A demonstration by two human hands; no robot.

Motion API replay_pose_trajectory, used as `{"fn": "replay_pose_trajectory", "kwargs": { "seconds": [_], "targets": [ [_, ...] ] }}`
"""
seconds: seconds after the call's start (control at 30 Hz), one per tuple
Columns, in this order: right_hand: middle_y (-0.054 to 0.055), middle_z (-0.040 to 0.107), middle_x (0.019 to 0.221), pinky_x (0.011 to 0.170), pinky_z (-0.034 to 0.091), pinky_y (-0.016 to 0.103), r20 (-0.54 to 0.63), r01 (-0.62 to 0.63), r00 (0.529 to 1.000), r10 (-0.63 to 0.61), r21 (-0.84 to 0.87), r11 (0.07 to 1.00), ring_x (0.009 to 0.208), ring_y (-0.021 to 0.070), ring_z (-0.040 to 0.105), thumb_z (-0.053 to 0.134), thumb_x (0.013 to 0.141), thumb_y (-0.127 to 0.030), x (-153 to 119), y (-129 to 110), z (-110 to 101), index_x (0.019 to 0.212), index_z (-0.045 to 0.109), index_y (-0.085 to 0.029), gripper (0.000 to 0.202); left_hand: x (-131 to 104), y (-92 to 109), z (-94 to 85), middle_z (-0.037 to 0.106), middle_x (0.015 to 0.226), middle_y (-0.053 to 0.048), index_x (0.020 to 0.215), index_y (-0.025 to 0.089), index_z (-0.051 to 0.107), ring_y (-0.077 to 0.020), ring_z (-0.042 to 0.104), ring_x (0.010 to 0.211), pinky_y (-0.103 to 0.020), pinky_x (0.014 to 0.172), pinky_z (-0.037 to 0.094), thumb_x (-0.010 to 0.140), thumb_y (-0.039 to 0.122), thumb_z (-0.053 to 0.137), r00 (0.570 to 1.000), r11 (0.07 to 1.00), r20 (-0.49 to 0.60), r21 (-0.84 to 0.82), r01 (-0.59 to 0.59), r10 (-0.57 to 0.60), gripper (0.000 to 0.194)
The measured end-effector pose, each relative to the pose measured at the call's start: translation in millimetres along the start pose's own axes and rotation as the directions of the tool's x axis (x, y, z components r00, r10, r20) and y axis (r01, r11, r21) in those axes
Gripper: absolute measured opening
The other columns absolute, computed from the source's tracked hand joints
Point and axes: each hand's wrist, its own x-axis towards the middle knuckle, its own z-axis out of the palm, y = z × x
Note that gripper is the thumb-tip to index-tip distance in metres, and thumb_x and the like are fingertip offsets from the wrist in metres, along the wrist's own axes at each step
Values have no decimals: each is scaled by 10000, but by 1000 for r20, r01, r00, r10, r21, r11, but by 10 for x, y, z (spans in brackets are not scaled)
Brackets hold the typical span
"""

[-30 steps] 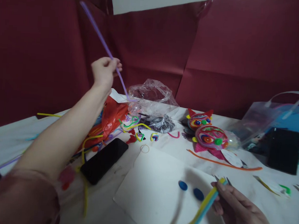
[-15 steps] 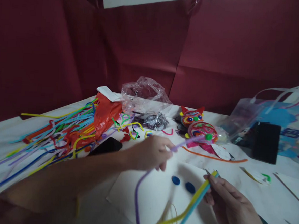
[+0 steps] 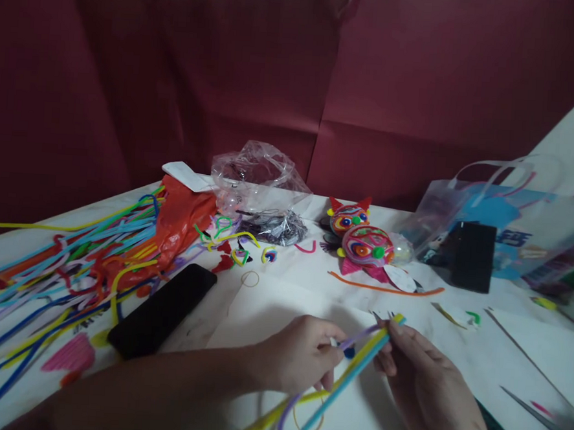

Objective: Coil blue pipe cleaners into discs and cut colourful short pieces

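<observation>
My left hand (image 3: pixel 302 355) pinches a purple pipe cleaner (image 3: pixel 288 415), its end reaching toward the tips in my other hand. Between the fingertips of my right hand (image 3: pixel 427 379) are a yellow pipe cleaner (image 3: pixel 369 346) and a light blue pipe cleaner (image 3: pixel 355 373), side by side and slanting down to the lower left. Small dark pointed tips (image 3: pixel 377 317) show by my right fingers; what they belong to is hidden. Under the hands lies a white sheet (image 3: pixel 281 305), with a blue disc (image 3: pixel 350 352) partly covered and a rubber band (image 3: pixel 321 425) below.
Many loose pipe cleaners (image 3: pixel 105 243) and a red plastic bag (image 3: pixel 184 218) lie left, near a black phone (image 3: pixel 164 311). Two decorated round animal figures (image 3: pixel 367 246) sit at the back. Scissors blades (image 3: pixel 537 412) and a dark green handle (image 3: pixel 502 429) lie right.
My left hand has come down and closer to my right hand, bringing the purple pipe cleaner beside the yellow and light blue ones. The view has shifted somewhat to the right.
</observation>
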Motion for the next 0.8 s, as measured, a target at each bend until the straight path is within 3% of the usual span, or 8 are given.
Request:
{"fn": "replay_pose_trajectory", "kwargs": {
  "seconds": [0.1,0.27,0.5,0.6,0.7,0.8],
  "targets": [
    [1,481,442,427,394,175,-4,-18,1000,18,10,1000,448,94,414,782,587,-312,2,-20,24,603,657,-129,222,-9,-18,34,494,529,25,972,116,585,-60,432,432,-175,437,359,791,269,429,1000,1000,9,-13,-26,26,284],
    [14,544,504,438,416,156,-39,-12,999,14,38,999,446,79,443,807,538,-296,26,-28,20,587,658,-123,234,11,-3,20,480,498,37,990,107,563,-52,421,425,-163,445,359,806,270,413,981,981,-147,-128,-148,129,288],
    [51,632,647,447,462,165,-48,-54,997,57,74,996,431,87,516,822,505,-278,12,-70,27,674,674,-132,267,-20,14,61,481,497,27,955,95,578,-63,429,413,-186,444,373,799,305,417,998,999,60,-4,37,-37,308],
    [48,625,626,409,439,141,-62,-45,997,51,96,994,409,69,490,831,472,-269,1,-87,45,636,663,-124,276,-46,-1,-4,523,574,3,1021,118,567,-82,478,476,-211,496,405,825,328,360,999,998,34,49,30,-32,354],
    [35,599,566,395,426,133,-62,-37,997,44,111,993,393,58,456,835,457,-272,-12,-93,55,618,663,-112,284,-109,-42,-116,584,729,-25,1038,173,577,-131,546,662,-266,638,429,784,297,435,999,934,-34,358,-18,32,316],
    [40,605,571,381,416,129,-58,-48,997,55,114,992,383,53,442,839,448,-269,-23,-90,63,626,669,-108,293,-195,-103,-155,572,889,-44,967,202,594,-211,521,891,-330,778,401,677,354,600,993,686,20,722,-93,114,327]
  ]
}}
